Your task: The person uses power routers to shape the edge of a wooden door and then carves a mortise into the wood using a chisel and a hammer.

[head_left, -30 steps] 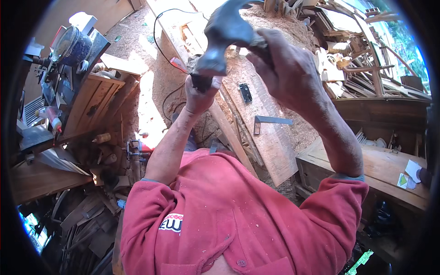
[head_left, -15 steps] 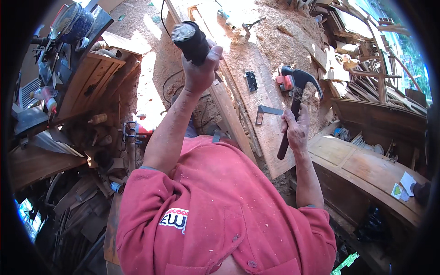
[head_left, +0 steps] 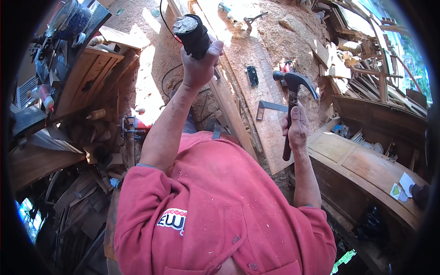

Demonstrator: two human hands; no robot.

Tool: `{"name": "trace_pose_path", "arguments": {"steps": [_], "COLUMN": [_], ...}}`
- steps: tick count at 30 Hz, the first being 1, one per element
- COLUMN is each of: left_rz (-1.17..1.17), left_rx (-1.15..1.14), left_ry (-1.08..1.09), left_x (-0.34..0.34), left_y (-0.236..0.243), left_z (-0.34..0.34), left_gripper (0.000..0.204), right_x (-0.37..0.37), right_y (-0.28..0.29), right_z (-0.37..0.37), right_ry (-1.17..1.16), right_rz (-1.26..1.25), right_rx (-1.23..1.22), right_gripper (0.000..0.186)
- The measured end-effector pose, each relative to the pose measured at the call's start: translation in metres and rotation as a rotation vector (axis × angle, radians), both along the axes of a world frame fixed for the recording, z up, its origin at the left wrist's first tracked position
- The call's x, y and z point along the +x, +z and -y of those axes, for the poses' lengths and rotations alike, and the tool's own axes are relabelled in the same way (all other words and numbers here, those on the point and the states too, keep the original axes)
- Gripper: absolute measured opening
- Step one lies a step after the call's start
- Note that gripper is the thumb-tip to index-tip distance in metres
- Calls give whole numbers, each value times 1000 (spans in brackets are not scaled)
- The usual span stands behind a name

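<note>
My left hand [head_left: 201, 64] is raised over the work area, fingers wrapped round a short, thick black cylinder [head_left: 196, 43] with a rough, pale, silvery end. What kind of thing it is I cannot tell. On the other side, my right hand [head_left: 298, 126] grips the dark handle of a claw hammer [head_left: 295, 81], its head up and the claw pointing right. Close by that hand, a small try square [head_left: 272, 108] lies on a wide wooden board [head_left: 275, 151]. Also on the board is a small black block [head_left: 252, 76]. The hammer head partly hides a red object [head_left: 286, 68].
A long wooden beam [head_left: 229, 105] runs between my arms. Sawdust [head_left: 293, 36] covers much of the far area, where a clamp-like tool [head_left: 250, 23] lies. Wooden cabinet panels [head_left: 353, 160] stand at right, a wooden drawer-like piece [head_left: 91, 75] at left. A dark cable [head_left: 167, 80] curls by my left forearm.
The hammer has tilted, its head shifting left and its handle end swinging right, so it stands more upright. My left hand has risen only slightly with the black cylinder.
</note>
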State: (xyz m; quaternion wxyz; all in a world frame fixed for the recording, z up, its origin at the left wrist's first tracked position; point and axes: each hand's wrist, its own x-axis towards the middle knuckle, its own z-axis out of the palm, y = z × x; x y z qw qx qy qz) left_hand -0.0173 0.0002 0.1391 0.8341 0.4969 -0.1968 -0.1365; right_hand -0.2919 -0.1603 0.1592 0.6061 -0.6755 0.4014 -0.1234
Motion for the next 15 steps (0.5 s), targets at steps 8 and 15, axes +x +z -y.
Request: {"name": "trace_pose_path", "arguments": {"steps": [8,15], "left_rz": [-93,-92], "left_rx": [-121,-132], "left_ry": [-46,-16], "left_x": [5,4], "left_y": [-11,-11], "left_z": [-4,-3], "left_gripper": [12,12], "right_x": [-2,0], "right_y": [-8,-6], "right_z": [1,-3], "right_ry": [158,192], "right_rz": [-13,-52], "right_rx": [-36,-29], "right_gripper": [50,51]}}
